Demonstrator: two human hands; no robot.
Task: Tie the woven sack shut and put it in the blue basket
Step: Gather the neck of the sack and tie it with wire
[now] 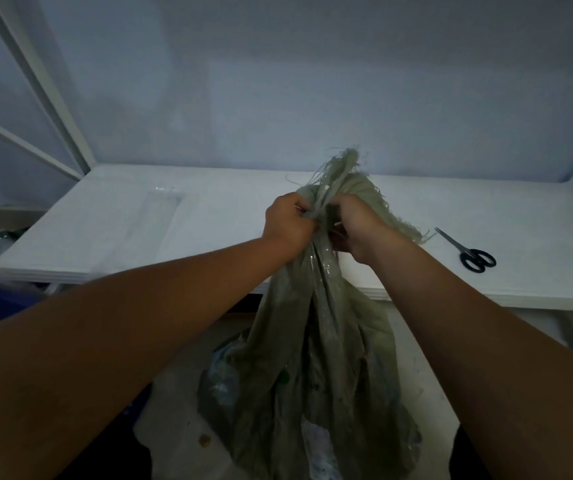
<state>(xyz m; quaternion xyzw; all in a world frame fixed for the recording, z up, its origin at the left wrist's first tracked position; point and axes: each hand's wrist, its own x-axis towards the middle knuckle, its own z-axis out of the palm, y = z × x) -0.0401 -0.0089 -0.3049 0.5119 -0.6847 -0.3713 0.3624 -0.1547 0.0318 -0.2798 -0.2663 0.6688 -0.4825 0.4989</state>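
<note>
Left hand [290, 225] and right hand [356, 230] close together, both clamped on gathered neck of woven sack [316, 358], bunching frayed mouth for tying; scissors [470, 252] lie apart on table [208, 216].

Sack [316, 341] before table [208, 216]; scissors [468, 251] on it (right).
</note>
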